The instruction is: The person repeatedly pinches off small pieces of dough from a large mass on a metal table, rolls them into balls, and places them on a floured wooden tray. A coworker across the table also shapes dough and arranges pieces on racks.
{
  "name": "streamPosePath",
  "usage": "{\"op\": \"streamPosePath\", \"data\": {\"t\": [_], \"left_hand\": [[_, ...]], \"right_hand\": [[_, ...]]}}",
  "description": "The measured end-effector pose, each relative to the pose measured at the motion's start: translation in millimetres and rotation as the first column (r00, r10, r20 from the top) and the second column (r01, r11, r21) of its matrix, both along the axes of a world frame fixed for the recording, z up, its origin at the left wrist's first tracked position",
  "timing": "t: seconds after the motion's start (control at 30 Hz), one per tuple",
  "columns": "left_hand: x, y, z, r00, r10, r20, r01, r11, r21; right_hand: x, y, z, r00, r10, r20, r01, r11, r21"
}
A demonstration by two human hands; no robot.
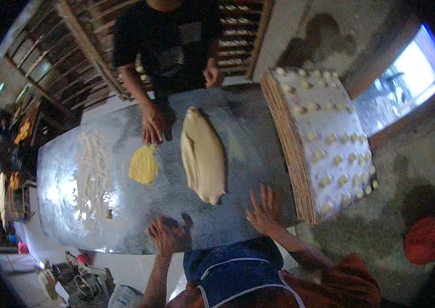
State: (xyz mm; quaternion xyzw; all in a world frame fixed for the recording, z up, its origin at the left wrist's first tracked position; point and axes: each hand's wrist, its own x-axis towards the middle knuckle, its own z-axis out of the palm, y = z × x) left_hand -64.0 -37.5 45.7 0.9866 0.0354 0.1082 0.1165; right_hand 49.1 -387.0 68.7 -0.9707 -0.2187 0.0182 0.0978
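My left hand (165,235) is over the near edge of the grey table (125,226), its fingers loosely bent and nothing visible in them; a dark patch beside it looks like its shadow. With fingers spread, my right hand (264,211) is at the table's near right, apart from the dough. A long, pale, folded slab of dough (203,156) lies lengthwise in the middle, its near end between my hands. To its left is a flat yellow mass (144,164), soft-looking. Across the table, a co-worker's hand (153,124) reaches down just beyond the yellow mass.
On the right stands a stack of boards (292,154), its white top (325,123) bearing rows of small pale dough pieces. Whitish flour streaks (94,164) mark the table's left. A small dark object (109,213) lies near them. Behind the co-worker are wooden racks (240,41).
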Motion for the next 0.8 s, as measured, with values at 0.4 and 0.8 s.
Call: {"op": "streamPosePath", "data": {"t": [0.4,0.8], "left_hand": [[61,-27,-42,0.990,0.135,0.033,-0.094,0.831,-0.548],[78,-30,-64,0.988,0.088,0.130,-0.022,0.897,-0.442]], "right_hand": [[44,-18,-56,0.992,0.123,0.033,-0.126,0.909,0.397],[68,-5,-46,0.999,0.030,-0.045,-0.013,0.941,0.339]]}}
